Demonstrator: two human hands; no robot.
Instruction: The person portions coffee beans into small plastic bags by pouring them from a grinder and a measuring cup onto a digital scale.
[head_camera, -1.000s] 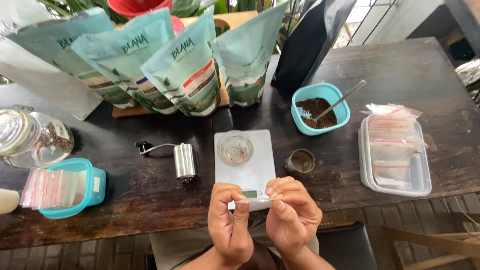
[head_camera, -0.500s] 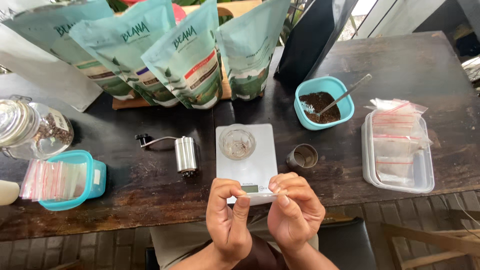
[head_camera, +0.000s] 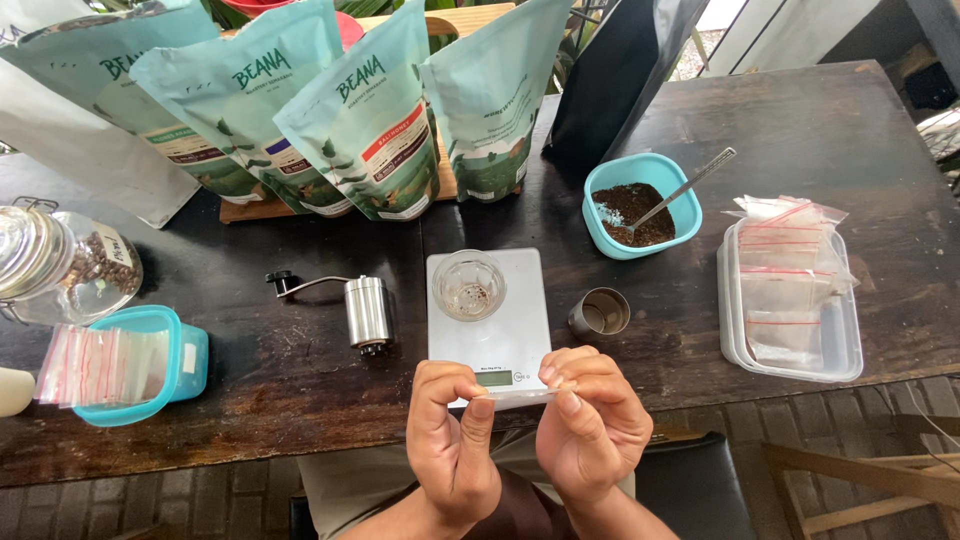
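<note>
Partly hidden: small clear bag (head_camera: 520, 396) pinched between left hand (head_camera: 452, 440), right hand (head_camera: 590, 425).

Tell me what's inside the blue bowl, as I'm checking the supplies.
The blue bowl holds dark grounds and a metal spoon leaning over its rim. The grounds cover the spoon's tip and the bowl's bottom.

My dark wooden table (head_camera: 820, 130) carries a white kitchen scale (head_camera: 490, 345), a steel hand grinder (head_camera: 365, 312), a small metal cup (head_camera: 600, 312), a teal bowl of grounds (head_camera: 640, 207), two bag-filled containers and a bean jar (head_camera: 60, 270).
</note>
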